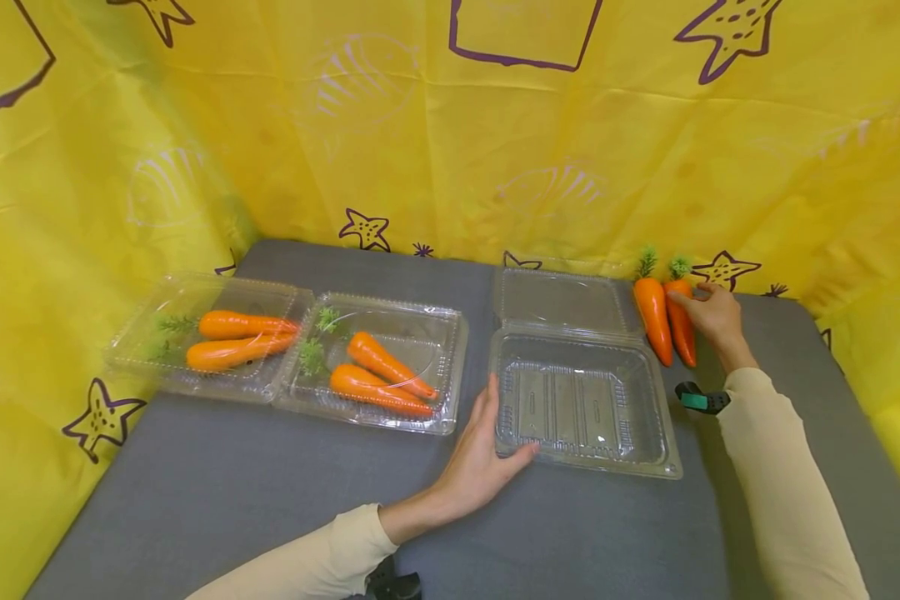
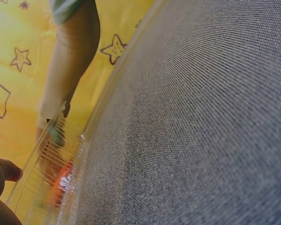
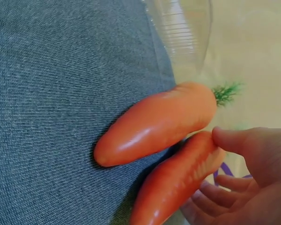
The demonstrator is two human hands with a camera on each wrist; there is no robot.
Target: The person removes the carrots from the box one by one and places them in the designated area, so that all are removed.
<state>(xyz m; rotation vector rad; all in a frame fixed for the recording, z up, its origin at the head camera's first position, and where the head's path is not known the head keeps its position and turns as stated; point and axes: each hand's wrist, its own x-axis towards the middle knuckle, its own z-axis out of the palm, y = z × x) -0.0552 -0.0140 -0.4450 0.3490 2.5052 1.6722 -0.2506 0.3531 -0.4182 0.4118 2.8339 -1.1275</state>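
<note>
In the head view, yellow cloth (image 1: 270, 158) borders the grey surface (image 1: 615, 533) from 8 o'clock over 12 to 3, printed with a purple starfish (image 1: 731, 29) at 2 and a pale fish (image 1: 366, 79) at 11.

The right wrist view's bottom edge cuts off the lower carrot (image 3: 171, 187); lower left in the left wrist view, an orange shape (image 2: 62, 183) is blurred.

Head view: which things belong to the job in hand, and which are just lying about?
Apparently the job:
rightmost carrot, pinched by right hand
carrot beside it
right container, left hand touching it

Apparently not in use:
left container
four leftmost carrots
yellow backdrop
</note>
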